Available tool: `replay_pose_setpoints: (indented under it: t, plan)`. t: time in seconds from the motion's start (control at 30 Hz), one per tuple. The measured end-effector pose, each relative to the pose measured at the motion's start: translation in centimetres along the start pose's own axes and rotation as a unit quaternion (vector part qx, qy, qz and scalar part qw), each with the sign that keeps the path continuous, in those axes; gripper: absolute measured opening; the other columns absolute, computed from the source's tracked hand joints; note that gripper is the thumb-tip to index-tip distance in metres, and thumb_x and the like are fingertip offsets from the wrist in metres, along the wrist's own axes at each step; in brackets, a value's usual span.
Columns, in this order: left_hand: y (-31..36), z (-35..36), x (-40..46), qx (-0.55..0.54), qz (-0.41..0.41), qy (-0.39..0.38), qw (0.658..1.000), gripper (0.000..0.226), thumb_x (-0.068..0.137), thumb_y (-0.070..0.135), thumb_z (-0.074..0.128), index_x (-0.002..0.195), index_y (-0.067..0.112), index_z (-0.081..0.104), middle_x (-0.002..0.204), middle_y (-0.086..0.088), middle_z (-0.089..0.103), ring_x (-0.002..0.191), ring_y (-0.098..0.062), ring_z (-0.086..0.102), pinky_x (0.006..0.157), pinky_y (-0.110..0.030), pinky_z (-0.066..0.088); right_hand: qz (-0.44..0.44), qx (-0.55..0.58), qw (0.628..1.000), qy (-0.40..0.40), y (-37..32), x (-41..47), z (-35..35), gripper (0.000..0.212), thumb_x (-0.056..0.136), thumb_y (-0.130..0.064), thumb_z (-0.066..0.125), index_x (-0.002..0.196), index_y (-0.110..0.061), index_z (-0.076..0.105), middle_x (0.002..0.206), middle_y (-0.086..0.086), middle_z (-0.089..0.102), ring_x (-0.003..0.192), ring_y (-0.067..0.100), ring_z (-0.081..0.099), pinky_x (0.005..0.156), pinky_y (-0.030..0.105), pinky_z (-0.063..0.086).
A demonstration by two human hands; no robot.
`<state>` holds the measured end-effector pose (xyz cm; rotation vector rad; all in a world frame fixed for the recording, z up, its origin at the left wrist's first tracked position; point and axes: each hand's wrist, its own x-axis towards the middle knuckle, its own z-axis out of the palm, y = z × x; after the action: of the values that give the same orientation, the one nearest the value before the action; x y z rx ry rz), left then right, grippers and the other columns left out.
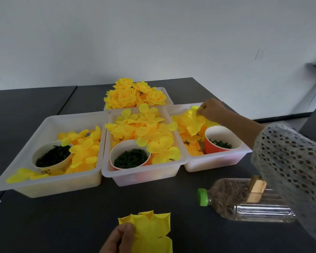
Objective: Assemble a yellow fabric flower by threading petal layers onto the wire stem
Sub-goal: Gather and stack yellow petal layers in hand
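Observation:
At the bottom centre my left hand [118,239] grips a large yellow petal layer [151,230] by its left edge, just above the dark table. Far to the right, my right hand [211,110] reaches into the right bin [217,161] and pinches a yellow petal layer [193,121] at the top of the pile there. No wire stem shows in either hand.
Left bin [49,187] and middle bin [144,177] hold yellow petals and paper cups of dark green parts [130,158]. A back bin holds finished yellow flowers [133,95]. A clear bottle with a green cap [244,199] lies on the table at the right, a wooden block on it.

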<state>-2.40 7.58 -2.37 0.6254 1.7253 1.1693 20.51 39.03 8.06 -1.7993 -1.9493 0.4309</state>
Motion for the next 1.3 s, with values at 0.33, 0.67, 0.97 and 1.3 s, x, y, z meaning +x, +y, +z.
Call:
replay_pose_setpoints:
  t: [0.33,0.67,0.97,1.3]
  plan:
    - [-0.1,0.1,0.4,-0.012,0.001,-0.008,1.000,0.028,0.095,0.012,0.055,0.069,0.001,0.056,0.076,-0.015,0.050,0.073,-0.021,0.045,0.061,-0.032,0.027,0.121,0.170,0.978,0.032,-0.5,1.3,0.2,0.069,0.095,-0.058,0.041,0.136,-0.002,0.041,0.117,0.020,0.055,0.103,0.029,0.058,0.087,0.041,0.053]
    - [-1.3,1.4,-0.7,-0.057,0.065,0.030,0.996,0.029,0.091,0.015,0.062,0.063,0.005,0.060,0.064,-0.010,0.043,0.067,-0.023,0.043,0.065,-0.032,0.032,-0.102,-0.041,0.994,-0.030,-6.0,-6.1,-0.9,0.039,0.096,-0.035,0.053,0.126,-0.011,0.054,0.123,0.013,0.059,0.103,0.021,0.058,0.084,0.035,0.049]
    - [0.2,2.5,-2.0,-0.109,0.102,-0.064,0.987,0.023,0.079,0.033,0.061,0.066,0.017,0.072,0.064,-0.007,0.056,0.063,-0.014,0.050,0.060,-0.027,0.041,-0.346,-0.061,0.837,-0.420,-9.6,-20.9,2.4,0.023,0.089,-0.041,0.064,0.106,-0.028,0.058,0.080,-0.013,0.053,0.070,0.002,0.049,0.059,0.016,0.040]
    - [-0.3,2.1,-2.6,-0.088,0.135,-0.014,0.987,0.021,0.088,-0.001,0.061,0.081,0.017,0.070,0.079,0.000,0.060,0.070,-0.017,0.050,0.062,-0.027,0.040,-0.015,0.076,0.992,-0.097,-5.6,-6.5,-1.1,0.021,0.091,-0.014,0.062,0.104,0.002,0.063,0.077,0.012,0.059,0.062,0.024,0.057,0.056,0.025,0.052]
